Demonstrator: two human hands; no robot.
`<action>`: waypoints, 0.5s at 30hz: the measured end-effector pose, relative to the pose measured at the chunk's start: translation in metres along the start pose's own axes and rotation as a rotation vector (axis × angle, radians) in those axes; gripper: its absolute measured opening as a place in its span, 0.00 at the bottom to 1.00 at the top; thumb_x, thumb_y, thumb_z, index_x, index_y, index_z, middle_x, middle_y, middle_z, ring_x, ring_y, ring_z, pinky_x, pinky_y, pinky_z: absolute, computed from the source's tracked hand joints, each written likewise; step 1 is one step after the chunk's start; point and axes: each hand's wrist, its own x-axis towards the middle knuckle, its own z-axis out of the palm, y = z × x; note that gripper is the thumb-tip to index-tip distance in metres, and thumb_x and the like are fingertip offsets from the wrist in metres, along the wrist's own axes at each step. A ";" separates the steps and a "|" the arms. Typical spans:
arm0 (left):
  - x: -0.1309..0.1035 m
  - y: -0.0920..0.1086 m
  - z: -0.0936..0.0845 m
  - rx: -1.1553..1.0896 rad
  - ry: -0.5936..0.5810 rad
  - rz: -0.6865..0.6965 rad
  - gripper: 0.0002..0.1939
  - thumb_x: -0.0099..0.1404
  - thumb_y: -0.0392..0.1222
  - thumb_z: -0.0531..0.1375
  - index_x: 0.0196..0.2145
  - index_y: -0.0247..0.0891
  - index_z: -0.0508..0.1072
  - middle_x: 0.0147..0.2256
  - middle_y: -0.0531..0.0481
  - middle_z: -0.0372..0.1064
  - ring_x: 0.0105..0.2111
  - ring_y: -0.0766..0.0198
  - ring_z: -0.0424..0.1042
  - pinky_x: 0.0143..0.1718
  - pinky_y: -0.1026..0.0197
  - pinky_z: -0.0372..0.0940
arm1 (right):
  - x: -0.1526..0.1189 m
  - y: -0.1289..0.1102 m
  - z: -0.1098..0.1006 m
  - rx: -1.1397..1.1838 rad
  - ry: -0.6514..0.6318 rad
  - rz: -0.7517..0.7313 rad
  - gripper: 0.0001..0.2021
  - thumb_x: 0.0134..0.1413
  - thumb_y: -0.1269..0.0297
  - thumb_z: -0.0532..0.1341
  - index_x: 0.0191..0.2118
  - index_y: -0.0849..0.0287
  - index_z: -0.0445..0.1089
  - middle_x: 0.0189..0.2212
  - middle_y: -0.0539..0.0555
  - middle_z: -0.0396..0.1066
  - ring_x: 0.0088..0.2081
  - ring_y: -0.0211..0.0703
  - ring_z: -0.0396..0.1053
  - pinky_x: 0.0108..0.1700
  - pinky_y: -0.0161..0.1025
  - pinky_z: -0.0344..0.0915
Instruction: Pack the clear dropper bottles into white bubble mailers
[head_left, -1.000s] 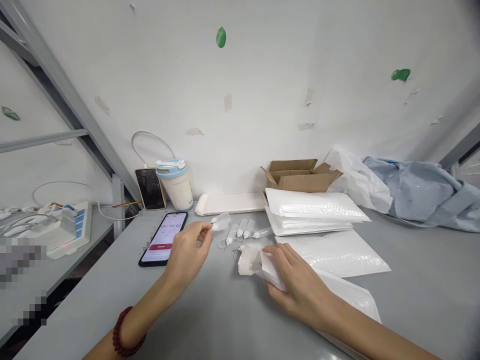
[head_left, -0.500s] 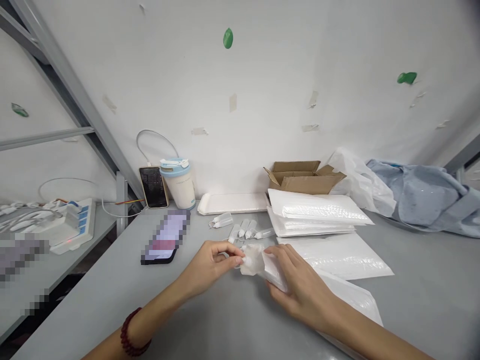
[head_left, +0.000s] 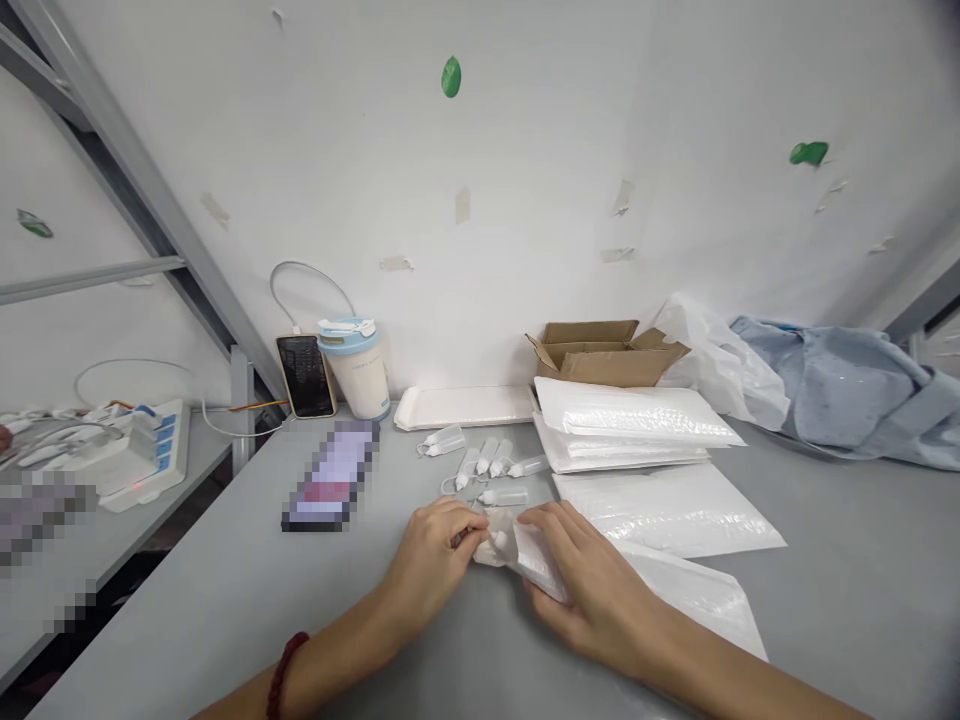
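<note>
power strip: far left on the side shelf (head_left: pixel 142 455), cables plugged in, kept off the work area.
leaning phone: dark phone (head_left: pixel 305 375) propped on the wall, white cable looping up from it; looks like it is charging.
cup: blue-lidded cup (head_left: pixel 355 367) just right of that phone, at the far edge, out of reach of the hands.
flat phone: second phone (head_left: pixel 330 477) lies face up on the desk (head_left: pixel 225 580), left of the hands, placed where a glance reaches it. Screen blurred.
spare bottles: small squeeze bottles (head_left: pixel 480 462) lie on their sides in a loose row just beyond the hands, near enough for a short reach.
tray: white tray (head_left: pixel 465 405) by the wall behind the bottles, nothing visible on it.
left hand: left hand (head_left: pixel 435 560), red bead bracelet on the wrist, grip clenched as a fingertip pinch at the mouth of the mailer. A small white bottle (head_left: pixel 497 540) shows there; likely pinched, contact partly hidden.
mailer: white padded mailer (head_left: pixel 675 590) flat on the desk, mouth pointing left, toward the left hand.
right hand: right hand (head_left: pixel 589 585) rests on the mailer's open end, grip grasping the top flap, fingers lifting the mouth open while the palm pins the mailer down.
mailer stack: stacked mailers (head_left: pixel 622 425) plus one loose (head_left: pixel 667 510) right of centre, beside the right hand.
box: open cardboard box (head_left: pixel 600 352) against the wall behind the stack.
far right: white plastic bag (head_left: pixel 712 360) and blue cloth (head_left: pixel 847 390) pushed aside.
</note>
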 end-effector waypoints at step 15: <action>-0.019 0.011 0.012 0.029 -0.291 0.395 0.12 0.63 0.28 0.47 0.25 0.37 0.64 0.26 0.51 0.67 0.28 0.66 0.64 0.32 0.65 0.60 | -0.003 -0.013 -0.006 0.152 -0.146 -0.018 0.25 0.42 0.78 0.54 0.50 0.58 0.55 0.43 0.56 0.60 0.46 0.47 0.59 0.48 0.45 0.62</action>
